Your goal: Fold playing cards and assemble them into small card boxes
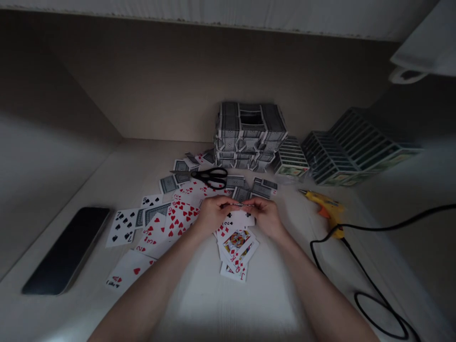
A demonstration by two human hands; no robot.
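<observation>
My left hand point(214, 213) and my right hand point(264, 214) meet over the middle of the table, fingertips closed on a playing card point(241, 204) seen nearly edge-on. Whether it is folded, I cannot tell. Just below the fingers shows a black two of clubs point(231, 220). Nearer to me, a king of diamonds point(237, 241) overlaps other red-suit picture cards. Left of the hands, heart cards point(178, 221) lie fanned and partly covered by my left forearm. Blue-backed card pieces point(261, 189) lie just beyond the fingers.
Black-handled scissors point(210, 177) rest on cards. Behind stands a box-like stack of folded cards point(249, 135); ribbed stacks point(356, 147) stand to its right. A yellow glue gun point(329, 209) with a black cord point(377, 227) lies right. A phone point(69, 249) lies left, near a seven of spades point(121, 227).
</observation>
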